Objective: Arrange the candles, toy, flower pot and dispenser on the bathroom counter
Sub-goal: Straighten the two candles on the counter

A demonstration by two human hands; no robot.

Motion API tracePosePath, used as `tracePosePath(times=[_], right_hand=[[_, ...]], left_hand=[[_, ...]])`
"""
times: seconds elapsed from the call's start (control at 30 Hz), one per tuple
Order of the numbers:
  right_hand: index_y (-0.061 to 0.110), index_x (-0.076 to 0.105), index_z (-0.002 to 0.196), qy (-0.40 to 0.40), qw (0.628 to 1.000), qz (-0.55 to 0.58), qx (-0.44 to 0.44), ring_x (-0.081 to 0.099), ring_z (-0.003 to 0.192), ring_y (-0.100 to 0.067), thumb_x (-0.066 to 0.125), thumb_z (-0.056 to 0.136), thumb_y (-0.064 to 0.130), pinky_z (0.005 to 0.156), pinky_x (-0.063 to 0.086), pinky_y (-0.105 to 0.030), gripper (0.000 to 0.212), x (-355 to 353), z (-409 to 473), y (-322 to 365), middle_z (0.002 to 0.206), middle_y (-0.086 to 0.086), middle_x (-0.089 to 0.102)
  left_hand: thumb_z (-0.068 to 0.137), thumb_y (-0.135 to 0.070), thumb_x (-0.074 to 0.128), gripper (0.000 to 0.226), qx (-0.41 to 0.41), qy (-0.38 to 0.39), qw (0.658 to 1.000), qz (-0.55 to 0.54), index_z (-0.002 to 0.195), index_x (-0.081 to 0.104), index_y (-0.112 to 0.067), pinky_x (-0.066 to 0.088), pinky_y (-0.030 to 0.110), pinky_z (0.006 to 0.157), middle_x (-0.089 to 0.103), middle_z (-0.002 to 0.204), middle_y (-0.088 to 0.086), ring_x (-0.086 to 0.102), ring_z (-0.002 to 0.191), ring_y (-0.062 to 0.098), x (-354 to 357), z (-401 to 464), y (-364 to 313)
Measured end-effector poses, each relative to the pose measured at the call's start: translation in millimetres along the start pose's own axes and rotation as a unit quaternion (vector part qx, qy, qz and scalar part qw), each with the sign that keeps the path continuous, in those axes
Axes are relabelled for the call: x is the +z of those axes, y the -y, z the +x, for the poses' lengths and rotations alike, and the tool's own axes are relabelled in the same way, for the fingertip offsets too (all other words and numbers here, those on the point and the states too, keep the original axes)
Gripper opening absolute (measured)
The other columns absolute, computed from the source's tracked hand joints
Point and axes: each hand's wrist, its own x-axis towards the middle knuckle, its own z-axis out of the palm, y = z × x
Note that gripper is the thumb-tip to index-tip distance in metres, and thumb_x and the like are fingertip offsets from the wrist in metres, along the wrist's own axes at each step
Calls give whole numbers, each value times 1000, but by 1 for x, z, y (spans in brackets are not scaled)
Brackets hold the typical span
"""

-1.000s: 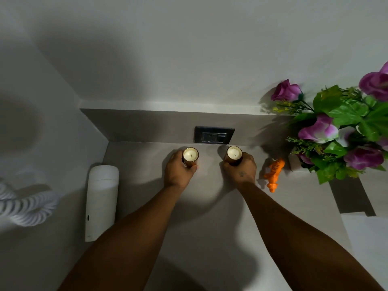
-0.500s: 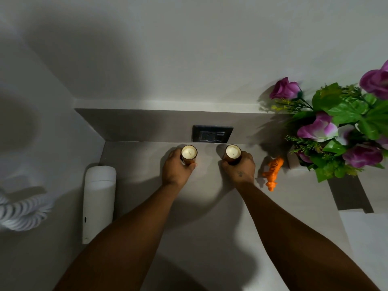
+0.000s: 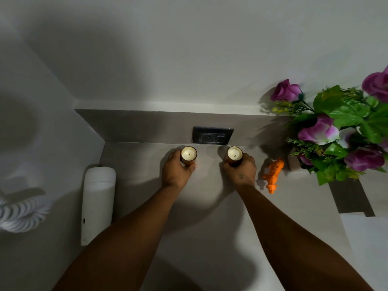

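While both arms reach to the back of the grey counter (image 3: 210,217), my left hand (image 3: 175,172) is wrapped around the left candle (image 3: 189,155) and my right hand (image 3: 241,170) around the right candle (image 3: 234,155), both upright below the dark wall socket (image 3: 213,135). An orange toy tiger (image 3: 274,174) lies just beside my right hand, near the flower pot (image 3: 295,162); the white dispenser (image 3: 97,204) stands far left.

Dark wall socket (image 3: 213,135): just beyond both hands, between them. Coiled white hose (image 3: 20,213): far left of hands.
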Motion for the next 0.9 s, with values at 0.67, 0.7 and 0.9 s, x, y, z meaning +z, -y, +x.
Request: tracePosePath(times=[0.67,0.7,0.9], right_hand=[[17,45,133,16,993,113,19,56,115,-28,77,83,22,104,49,-46,60,9,-68,-4,127,-11,53],[18,45,132,17,996,89,-7,53,116,-25,77,84,27,103,49,-42,58,14,-84,-6,127,-8,51],[19,39,150,49,956,-170,-233,33,142,-28,48,97,57,116,29,-41,66,33,-154,-26,155,-8,39]], left_hand=[[88,-36,77,56,23,4,997,75,134,55,-13,51,45,103,54,134,10,54,121,30,3,-32,27],[91,-41,70,51,48,1,992,117,133,56,-14,48,45,105,54,136,9,51,125,30,3,-42,34],[101,-57,30,60,135,40,952,271,149,45,-24,26,46,122,39,160,2,28,150,25,-10,-91,69]])
